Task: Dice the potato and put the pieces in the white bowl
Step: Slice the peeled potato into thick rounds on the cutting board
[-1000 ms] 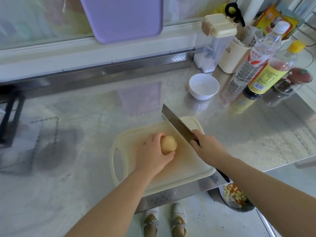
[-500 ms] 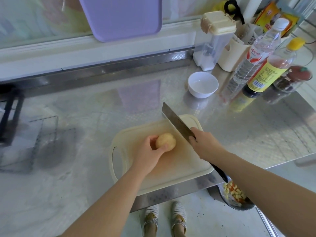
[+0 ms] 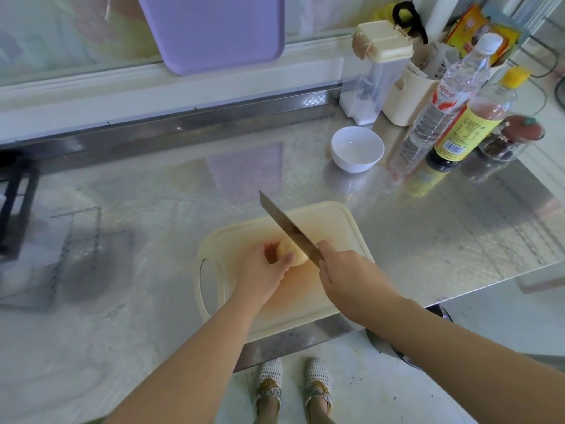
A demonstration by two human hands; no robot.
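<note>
Well: left grip [image 3: 263, 270] pinched potato [image 3: 286, 247], right grip [image 3: 348, 276] clenched knife [image 3: 284, 221]; round potato could roll under blade, cutting left grip.

free: counter [image 3: 305, 185] between cutting board [image 3: 336, 228] and white bowl [image 3: 354, 165] | blocked: bottles [image 3: 443, 111] right of bowl, canister [image 3: 370, 84] behind

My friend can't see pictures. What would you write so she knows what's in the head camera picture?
A person's left hand holds a round potato on a cream cutting board, while the right hand holds a cleaver angled over it. A white bowl sits farther back on the steel counter, near some bottles.
</note>
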